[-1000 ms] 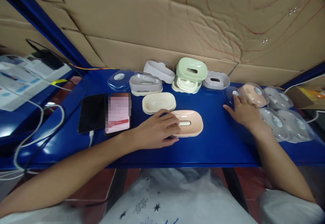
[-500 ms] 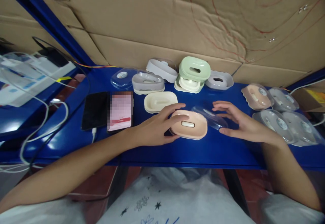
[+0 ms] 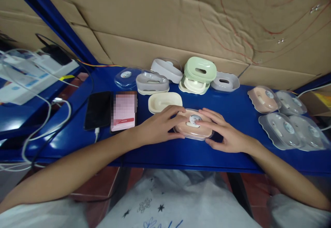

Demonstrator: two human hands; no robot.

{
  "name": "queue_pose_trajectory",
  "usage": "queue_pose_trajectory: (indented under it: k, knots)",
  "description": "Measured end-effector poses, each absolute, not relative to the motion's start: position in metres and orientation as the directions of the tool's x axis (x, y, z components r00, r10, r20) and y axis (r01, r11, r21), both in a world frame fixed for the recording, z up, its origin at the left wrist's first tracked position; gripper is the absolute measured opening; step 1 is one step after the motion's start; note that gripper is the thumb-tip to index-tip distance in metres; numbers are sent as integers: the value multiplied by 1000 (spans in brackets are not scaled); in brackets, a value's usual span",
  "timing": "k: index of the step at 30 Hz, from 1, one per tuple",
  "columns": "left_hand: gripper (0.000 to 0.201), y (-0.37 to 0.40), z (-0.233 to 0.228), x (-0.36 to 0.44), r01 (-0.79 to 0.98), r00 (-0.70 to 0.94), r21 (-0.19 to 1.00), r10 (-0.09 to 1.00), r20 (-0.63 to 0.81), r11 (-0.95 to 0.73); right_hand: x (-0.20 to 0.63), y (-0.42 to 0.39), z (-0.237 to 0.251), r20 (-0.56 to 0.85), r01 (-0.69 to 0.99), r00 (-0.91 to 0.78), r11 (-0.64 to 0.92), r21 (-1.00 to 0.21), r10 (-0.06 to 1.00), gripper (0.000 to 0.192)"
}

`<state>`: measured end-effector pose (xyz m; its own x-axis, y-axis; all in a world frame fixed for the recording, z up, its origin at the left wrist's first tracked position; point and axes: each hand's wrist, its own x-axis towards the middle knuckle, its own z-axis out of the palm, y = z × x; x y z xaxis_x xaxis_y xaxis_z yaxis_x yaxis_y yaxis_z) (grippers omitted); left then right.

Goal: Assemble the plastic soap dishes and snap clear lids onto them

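Note:
A peach soap dish (image 3: 183,130) rests on the blue tabletop in front of me, with a clear lid (image 3: 196,118) bearing a round sticker over it. My left hand (image 3: 161,126) grips the left side of the dish, thumb low and fingers over the top. On the other side, my right hand (image 3: 227,135) holds the right edge of the lid, its fingers spread across the top and thumb at the near edge. Whether the lid sits fully down all round cannot be seen. Just behind my left hand lies a cream dish tray (image 3: 164,100).
Grey soap dishes (image 3: 152,82) and a stacked green dish (image 3: 200,67) stand along the cardboard back wall, beside a loose clear lid (image 3: 124,78). Several lidded dishes (image 3: 283,129) sit at right. Two phones (image 3: 97,110), white cables (image 3: 49,110) and a power strip (image 3: 33,86) occupy the left.
My right hand has moved left and the clear lid, which lay right of the peach dish, is now over it. My left hand has stayed on the dish.

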<state>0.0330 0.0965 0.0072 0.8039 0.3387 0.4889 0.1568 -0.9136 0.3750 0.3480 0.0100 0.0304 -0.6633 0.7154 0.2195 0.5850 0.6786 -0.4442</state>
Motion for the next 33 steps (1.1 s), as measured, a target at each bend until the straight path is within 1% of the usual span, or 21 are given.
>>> queue_pose_trajectory:
  k: [2,6,9,12,15,18,20,22,24,26,28,30,32,33]
  knots:
    - [55,96,8,33,173,805,363,343,483,-916,348,11,29,208,587,-671,682,-437,711,82]
    - [59,96,7,33,208,799,391,387,461,-896,347,13,24,228,587,-672,694,-416,704,85]
    - [57,96,6,34,216,792,386,392,469,-897,347,14,19,260,585,-682,724,-365,683,85]
    - [52,96,6,34,208,791,343,363,492,-916,345,14,15,272,595,-700,750,-290,661,86]
    - [47,97,6,34,216,805,301,343,484,-929,343,15,15,266,601,-713,761,-245,649,84]
    - [49,96,7,34,241,815,276,348,463,-931,343,15,24,240,641,-700,740,-204,673,79]
    - [52,96,10,34,271,824,229,349,448,-935,348,13,34,202,697,-668,698,-165,716,72]
    - [51,97,13,34,336,818,160,371,439,-928,361,8,44,161,780,-592,612,-129,789,65]
    - [47,98,14,33,434,786,103,433,442,-895,381,2,51,126,872,-467,479,-98,875,59]
    - [43,100,14,33,530,743,75,505,439,-845,406,-3,53,105,938,-333,340,-61,937,55]
    - [39,102,13,34,592,716,71,564,412,-803,429,-4,52,97,977,-214,214,13,972,56]
    - [37,102,12,35,620,712,83,604,359,-780,444,0,49,106,990,-86,73,117,991,61]
    - [35,102,11,35,615,727,106,614,307,-781,451,6,46,143,975,67,-95,200,988,63]
    - [34,101,11,35,599,741,119,605,290,-792,452,11,44,175,961,129,-166,219,976,63]
